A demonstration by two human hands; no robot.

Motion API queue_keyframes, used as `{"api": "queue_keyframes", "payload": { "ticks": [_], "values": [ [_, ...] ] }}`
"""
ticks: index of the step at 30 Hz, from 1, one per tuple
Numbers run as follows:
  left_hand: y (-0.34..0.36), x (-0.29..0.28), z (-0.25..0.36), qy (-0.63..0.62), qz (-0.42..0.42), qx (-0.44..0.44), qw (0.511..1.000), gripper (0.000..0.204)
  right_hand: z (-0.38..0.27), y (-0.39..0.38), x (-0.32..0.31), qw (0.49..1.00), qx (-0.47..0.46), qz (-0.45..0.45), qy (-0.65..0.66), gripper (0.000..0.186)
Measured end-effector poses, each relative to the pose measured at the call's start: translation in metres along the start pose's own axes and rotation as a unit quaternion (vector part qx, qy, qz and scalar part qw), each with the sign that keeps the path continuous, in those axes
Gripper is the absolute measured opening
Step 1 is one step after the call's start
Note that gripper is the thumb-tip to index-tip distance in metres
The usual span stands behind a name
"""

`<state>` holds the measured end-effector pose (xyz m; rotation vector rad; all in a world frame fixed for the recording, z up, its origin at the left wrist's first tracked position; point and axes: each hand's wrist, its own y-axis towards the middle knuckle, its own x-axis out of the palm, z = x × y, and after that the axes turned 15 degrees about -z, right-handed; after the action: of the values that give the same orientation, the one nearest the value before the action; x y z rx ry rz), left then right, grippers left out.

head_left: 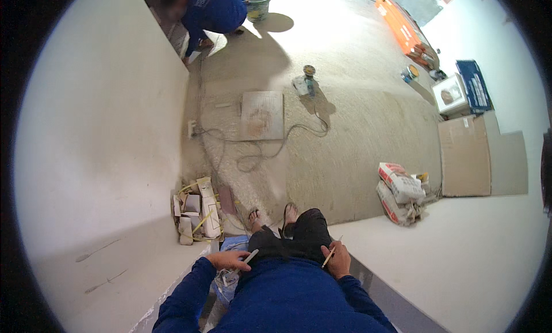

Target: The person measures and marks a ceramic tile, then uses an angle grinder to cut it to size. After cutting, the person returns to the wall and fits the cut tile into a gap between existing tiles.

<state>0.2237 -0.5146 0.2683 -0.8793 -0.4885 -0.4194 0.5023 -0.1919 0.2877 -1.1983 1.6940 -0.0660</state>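
My left hand (229,260) is at my left hip, its fingers closed round a slim pale grey stick-like thing (252,255) whose exact kind I cannot make out. My right hand (340,260) is by my right thigh. It grips a thin pencil (328,257), its lower end slanting down toward my lap. Close to my left hand lies a crumpled blue and clear plastic bag (227,281). My sandalled feet are on the dusty floor (345,183) ahead of me.
At left are a bundle of boxes with yellow straps (198,211) and a square tile (262,115). Beyond lie a corded power tool (310,80) and its cable. Cement-type sacks (399,192) and cardboard (466,156) stand right. A person (214,11) crouches far left near a bucket (257,6).
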Motion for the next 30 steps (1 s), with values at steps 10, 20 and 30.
{"api": "queue_keyframes", "payload": {
  "ticks": [10, 20, 30],
  "values": [
    [0.063, -0.095, 0.049, -0.326, 0.142, 0.145, 0.923, 0.085, -0.030, 0.283, -0.099, 0.997, -0.014, -0.060, -0.048, 0.046],
    [0.147, -0.013, 0.288, -0.553, 0.173, 0.307, 0.755, 0.105, -0.064, 0.479, -0.366, 0.922, -0.109, -0.327, -0.177, 0.034],
    [0.246, -0.093, 0.289, -0.559, 0.014, 0.365, 0.745, 0.085, -0.065, 0.606, -0.386, 0.916, -0.090, -0.317, -0.228, 0.026]
  ]
}}
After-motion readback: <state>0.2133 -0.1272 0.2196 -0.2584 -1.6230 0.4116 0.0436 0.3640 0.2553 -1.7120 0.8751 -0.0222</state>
